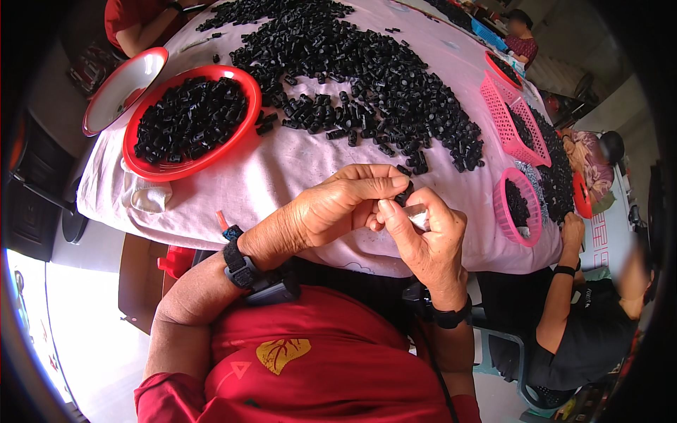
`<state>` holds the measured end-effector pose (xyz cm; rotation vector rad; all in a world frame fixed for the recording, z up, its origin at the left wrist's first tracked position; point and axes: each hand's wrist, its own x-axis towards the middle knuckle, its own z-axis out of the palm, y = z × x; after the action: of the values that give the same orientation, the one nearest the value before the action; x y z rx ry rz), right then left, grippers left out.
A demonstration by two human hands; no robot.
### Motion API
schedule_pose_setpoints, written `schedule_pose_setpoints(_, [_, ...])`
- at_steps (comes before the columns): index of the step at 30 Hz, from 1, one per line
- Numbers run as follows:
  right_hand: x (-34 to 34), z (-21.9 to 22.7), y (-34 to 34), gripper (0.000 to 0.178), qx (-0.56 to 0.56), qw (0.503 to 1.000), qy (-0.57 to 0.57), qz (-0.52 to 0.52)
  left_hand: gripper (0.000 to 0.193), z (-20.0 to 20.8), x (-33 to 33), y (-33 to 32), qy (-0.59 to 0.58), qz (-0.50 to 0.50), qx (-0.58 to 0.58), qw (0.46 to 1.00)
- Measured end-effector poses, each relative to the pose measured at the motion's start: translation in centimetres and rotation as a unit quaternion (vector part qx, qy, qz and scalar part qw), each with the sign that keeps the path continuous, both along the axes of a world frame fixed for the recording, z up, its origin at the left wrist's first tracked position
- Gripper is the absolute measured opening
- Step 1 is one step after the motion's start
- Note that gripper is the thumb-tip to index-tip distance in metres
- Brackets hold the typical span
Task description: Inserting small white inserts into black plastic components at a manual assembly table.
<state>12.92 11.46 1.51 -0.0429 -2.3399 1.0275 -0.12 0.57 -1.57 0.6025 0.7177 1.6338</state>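
Near the table's front edge my two hands meet. Between the thumb and fingers of my left hand [345, 201] is a small black plastic piece [404, 195], partly covered by the fingertips. My right hand [436, 243] is closed around a small pale, shiny tool [418, 216]; most of it is hidden, so its kind is unclear. The right fingers almost touch the black piece. Just beyond my hands spreads a big heap of similar short black cylindrical pieces [352, 77] on a pink tablecloth [236, 201].
To the left stands a red basin [253, 92] filled with black pieces, beside a white red-rimmed basin [134, 79]. Pink baskets [498, 118] and a round pink basket [501, 211] stand right. People sit around the table; one hand [572, 233] works at the right edge.
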Motion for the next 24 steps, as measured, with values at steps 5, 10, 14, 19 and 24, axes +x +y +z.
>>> schedule_pose_setpoints(5, [0.0,0.07,-0.01,0.02,0.0,1.0,-0.001,0.0,0.022,-0.1,-0.08,0.02,-0.004,-0.001,0.001,1.0])
schedule_pose_setpoints(10, [0.0,0.13,-0.07,0.019,-0.003,1.0,-0.005,0.002,0.021,-0.06,-0.05,0.01,-0.006,0.002,0.003,1.0])
schedule_pose_setpoints(14, [-0.05,0.16,-0.13,0.02,-0.01,1.0,-0.002,0.002,0.021,-0.13,-0.11,0.02,-0.008,-0.004,0.011,1.0])
schedule_pose_setpoints(19, [0.01,0.22,-0.15,0.021,-0.004,1.0,-0.008,0.002,0.021,0.19,0.01,0.02,-0.006,0.005,0.001,1.0])
schedule_pose_setpoints(24, [-0.03,0.06,-0.13,0.021,-0.008,1.0,-0.01,0.002,0.021,0.07,-0.15,-0.03,-0.006,-0.003,0.013,1.0])
